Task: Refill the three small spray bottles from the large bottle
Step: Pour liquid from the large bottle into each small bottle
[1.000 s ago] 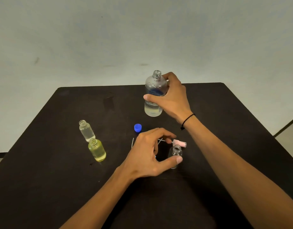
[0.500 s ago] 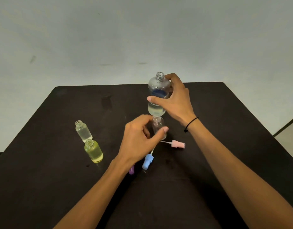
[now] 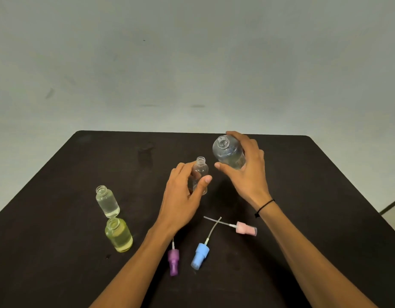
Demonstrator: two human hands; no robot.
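Observation:
My left hand (image 3: 183, 196) grips a small clear bottle (image 3: 200, 172), uncapped and held upright above the table. Just right of it, my right hand (image 3: 247, 174) holds the large clear bottle (image 3: 228, 153), which is tilted with its open mouth toward me and the small bottle. Two more small uncapped bottles stand at the left: a clear one (image 3: 107, 202) filled with clear liquid and a yellow-tinted one (image 3: 119, 234) in front of it.
Three spray heads with dip tubes lie on the black table (image 3: 69, 174) near me: purple (image 3: 173, 262), blue (image 3: 200, 255) and pink (image 3: 245, 228). A pale wall stands behind the table's far edge.
My left hand lifted the small clear bottle up and to the right. My right hand raised the large bottle off the table and tilted its mouth toward the small one. The view shifted.

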